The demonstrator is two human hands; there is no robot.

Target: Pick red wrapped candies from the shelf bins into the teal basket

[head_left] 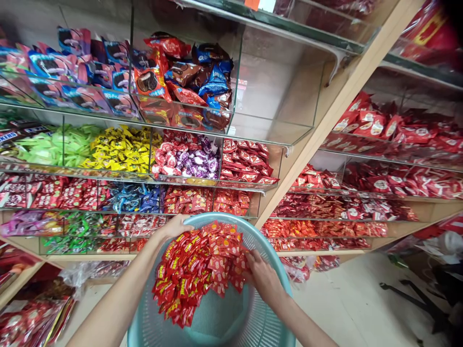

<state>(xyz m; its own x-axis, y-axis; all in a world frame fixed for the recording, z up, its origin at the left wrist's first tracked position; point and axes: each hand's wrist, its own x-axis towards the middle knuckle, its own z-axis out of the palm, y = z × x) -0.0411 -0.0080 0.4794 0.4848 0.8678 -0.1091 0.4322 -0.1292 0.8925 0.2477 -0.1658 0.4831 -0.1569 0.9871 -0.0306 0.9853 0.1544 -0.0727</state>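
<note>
A teal plastic basket (278,270) with slotted sides is tilted toward me in front of the shelves. Inside it lies a heap of small red candy packets (184,267), some with yellow lettering and others with pale round prints. My left hand (175,226) is closed on the basket's far left rim, its fingertips partly hidden behind the edge. Reaching in from the right, my right hand (262,274) has its fingers curled around red packets at the heap's right side. The basket's lower inside shows bare plastic.
Glass-fronted shelves hold sorted sweets, among them yellow candies (121,149), green packets (67,142) and cookie packs (188,72). A slanting wooden divider (318,125) separates the right shelves. Plastic bags (90,272) lie below, and black metal legs (415,299) stand on the floor.
</note>
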